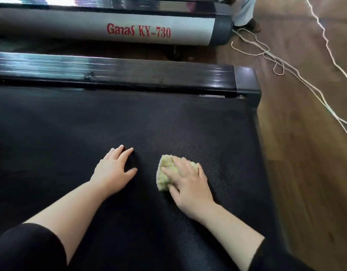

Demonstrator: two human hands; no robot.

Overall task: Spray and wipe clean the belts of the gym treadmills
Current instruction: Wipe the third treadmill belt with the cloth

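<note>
Under the right hand (188, 184) lies the yellow cloth (164, 173).

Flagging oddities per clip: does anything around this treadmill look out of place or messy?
Yes: loose white cords lie looped and tangled across the wooden floor beside the belt, a trip risk. The glossy side rail shows a few smudges. The belt looks intact.

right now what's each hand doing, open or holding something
Left hand: open, flat on the belt, holding nothing.
Right hand: open, pressing the cloth down on the belt.
</note>
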